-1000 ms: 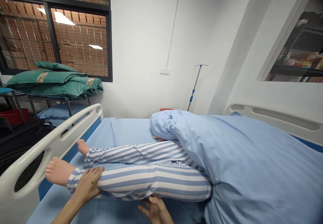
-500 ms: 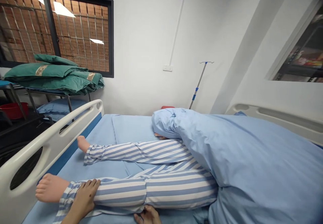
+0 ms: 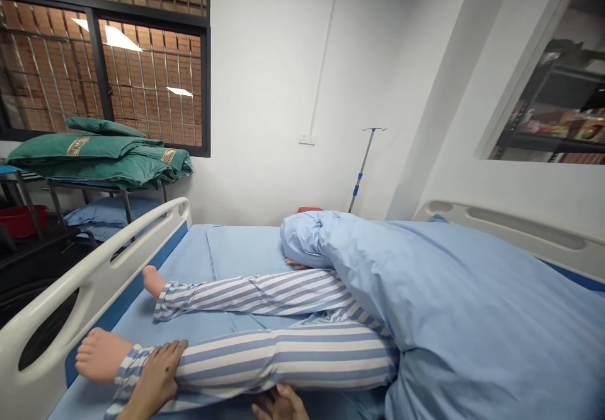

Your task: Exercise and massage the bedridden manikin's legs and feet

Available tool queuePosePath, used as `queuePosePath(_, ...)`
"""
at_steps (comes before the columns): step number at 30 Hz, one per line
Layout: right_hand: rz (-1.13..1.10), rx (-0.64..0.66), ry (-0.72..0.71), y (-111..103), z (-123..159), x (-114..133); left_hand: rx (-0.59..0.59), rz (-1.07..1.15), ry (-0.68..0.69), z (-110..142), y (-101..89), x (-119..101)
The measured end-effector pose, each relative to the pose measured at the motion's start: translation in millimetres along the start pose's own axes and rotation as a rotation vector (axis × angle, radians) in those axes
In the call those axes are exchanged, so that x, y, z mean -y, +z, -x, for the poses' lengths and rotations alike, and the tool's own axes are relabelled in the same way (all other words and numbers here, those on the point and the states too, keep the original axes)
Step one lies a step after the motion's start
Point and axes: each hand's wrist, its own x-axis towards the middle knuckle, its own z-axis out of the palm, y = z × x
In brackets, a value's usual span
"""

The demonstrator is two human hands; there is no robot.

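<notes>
A pair of legs in blue-and-white striped pajama trousers lies along the bed; the smooth bare foot [image 3: 103, 355] looks like a manikin's. My left hand [image 3: 158, 373] is wrapped over the near leg [image 3: 227, 360] just above the ankle, fingers across the top. At the underside of the same leg, near the knee, my right hand [image 3: 280, 402] touches the cloth with its thumb up and fingers curled; part of it is hidden. The far leg [image 3: 250, 294] rests straight on the sheet. A blue quilt [image 3: 454, 300] covers the body above the thighs, with a few fingertips [image 3: 295, 263] showing under its edge.
The cream footboard [image 3: 94, 300] stands at the left, and another bed board [image 3: 510, 221] at the right. Behind the bed are an IV pole [image 3: 363, 171] and a wall socket [image 3: 307, 139]. Green bedding [image 3: 99, 158] lies piled on a bench below the barred window.
The near leg has moved toward me, away from the far leg, with both my hands still at it. The gap between the legs is wider. The view dipped and came back.
</notes>
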Motion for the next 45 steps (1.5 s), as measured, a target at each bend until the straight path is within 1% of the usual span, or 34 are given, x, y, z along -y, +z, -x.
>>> queuePosePath(2,0.050,0.115,-0.043,21,13,19,-0.038,0.076,0.025,-7,-8.0,-6)
queuePosePath(4,0.092,0.206,-0.106,45,26,40,-0.092,0.162,0.054,-14,-17.4,-18)
queuePosePath(7,0.137,0.254,-0.213,75,39,70,-0.196,0.258,0.029,-24,-31.6,-45)
queuePosePath(9,0.159,0.263,-0.273,88,44,84,-0.231,0.299,-0.005,-27,-36.8,-64)
queuePosePath(11,0.181,0.276,-0.312,94,46,91,-0.216,0.342,-0.019,-27,-35.2,-80)
queuePosePath(13,0.210,0.284,-0.320,94,48,92,-0.192,0.384,-0.042,-25,-27.2,-90)
queuePosePath(17,0.252,0.254,-0.295,88,49,86,-0.192,0.425,-0.086,-20,-8.9,-95)
queuePosePath(20,0.256,0.228,-0.294,87,49,85,-0.194,0.430,-0.067,-18,-6.4,-93)
queuePosePath(26,0.236,0.216,-0.294,86,51,84,-0.158,0.374,-0.041,-19,-14.4,-85)
queuePosePath(29,0.222,0.222,-0.287,82,52,81,-0.188,0.324,0.009,-20,-21.3,-75)
queuePosePath(32,0.202,0.189,-0.274,76,51,75,-0.214,0.253,0.063,-20,-32.9,-62)
queuePosePath(35,0.167,0.161,-0.240,68,47,63,-0.229,0.179,0.099,-19,-44.9,-45)
queuePosePath(38,0.119,0.141,-0.186,54,38,45,-0.213,0.120,0.109,-13,-51.9,-24)
queuePosePath(42,0.042,0.062,-0.168,31,23,18,-0.153,0.036,0.098,-2,-52.3,1)
queuePosePath(45,0.028,-0.018,-0.133,18,14,4,-0.131,-0.012,0.101,5,-48.6,13)
